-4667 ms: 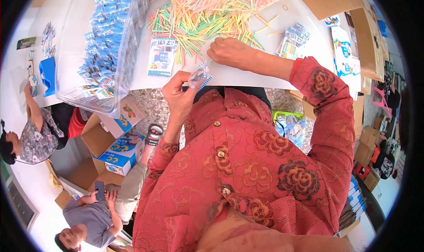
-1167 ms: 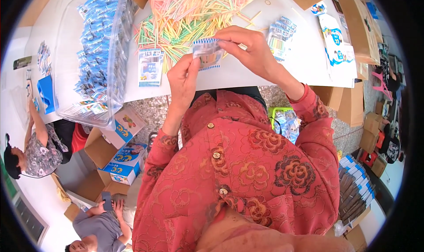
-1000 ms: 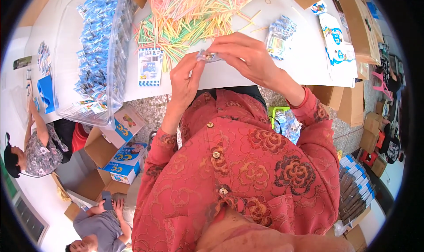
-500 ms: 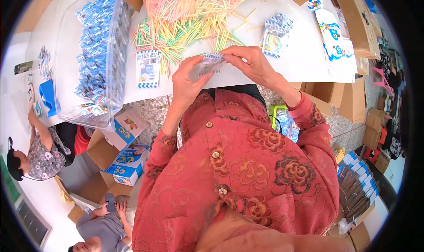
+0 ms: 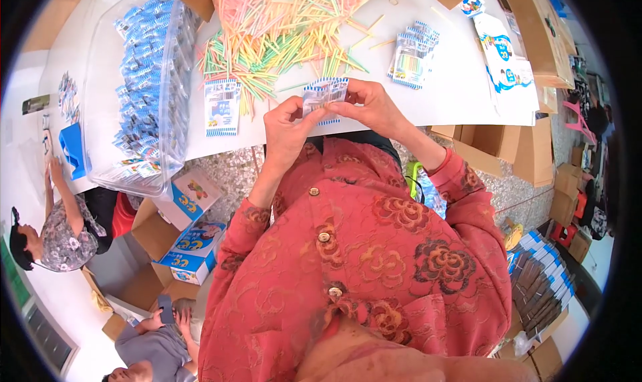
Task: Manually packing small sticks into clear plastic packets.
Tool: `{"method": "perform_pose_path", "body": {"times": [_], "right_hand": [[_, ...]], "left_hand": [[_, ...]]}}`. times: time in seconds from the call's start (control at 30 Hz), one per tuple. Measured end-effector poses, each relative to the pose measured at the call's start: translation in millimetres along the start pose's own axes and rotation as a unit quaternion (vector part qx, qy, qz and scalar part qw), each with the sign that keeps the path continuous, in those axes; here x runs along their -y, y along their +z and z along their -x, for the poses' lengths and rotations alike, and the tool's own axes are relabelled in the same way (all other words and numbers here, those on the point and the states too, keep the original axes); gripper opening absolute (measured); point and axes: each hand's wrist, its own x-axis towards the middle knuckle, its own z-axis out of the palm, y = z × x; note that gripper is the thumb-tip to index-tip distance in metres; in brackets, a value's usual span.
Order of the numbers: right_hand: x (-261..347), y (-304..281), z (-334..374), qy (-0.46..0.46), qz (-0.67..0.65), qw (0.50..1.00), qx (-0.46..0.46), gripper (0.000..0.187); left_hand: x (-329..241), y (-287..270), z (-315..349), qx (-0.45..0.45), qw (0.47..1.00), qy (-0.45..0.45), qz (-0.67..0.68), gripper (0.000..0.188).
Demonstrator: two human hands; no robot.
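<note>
Between both hands, just over the table's near edge, is a small blue-and-white packet (image 5: 325, 96) with striped ends. My left hand (image 5: 286, 129) pinches its left side. My right hand (image 5: 371, 108) grips its right side, the thumb laid across its front. Left of my hands a similar packet (image 5: 222, 106) lies flat on the white table. To the right sits a small stack of packets (image 5: 413, 55), with coloured sticks visible through the top one. Beyond my hands spreads a large heap of thin pastel sticks (image 5: 287, 31) in pink, yellow and green.
A clear plastic bin (image 5: 170, 94) full of blue packets stands at the left. White-and-blue bags (image 5: 498, 54) lie at the table's right end, near cardboard boxes (image 5: 535, 34). Two people sit to the left, one holding a phone (image 5: 166, 308). An open carton (image 5: 144, 275) stands on the floor.
The packet, tilted and crumpled-looking before, is now spread upright with its printed face showing. My right hand has come lower, its thumb now over the packet's front.
</note>
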Motion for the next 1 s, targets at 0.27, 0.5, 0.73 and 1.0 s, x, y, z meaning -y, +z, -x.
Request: {"method": "perform_pose_path", "body": {"times": [0.27, 0.5, 0.73, 1.0], "right_hand": [[-38, -52, 25, 0.031, 0.113, 0.986, -0.118, 0.023], [-49, -112, 36, 0.016, 0.267, 0.923, -0.276, 0.018], [-49, -108, 31, 0.003, 0.300, 0.894, -0.334, 0.027], [-56, -104, 32, -0.015, 0.280, 0.873, -0.398, 0.036]], "left_hand": [[-6, -26, -3, -0.059, 0.984, 0.117, -0.125, 0.021], [3, -101, 0, -0.268, 0.873, 0.194, -0.359, 0.027], [25, -114, 1, -0.320, 0.797, 0.153, -0.488, 0.043], [32, -119, -2, -0.371, 0.753, 0.128, -0.529, 0.042]]}}
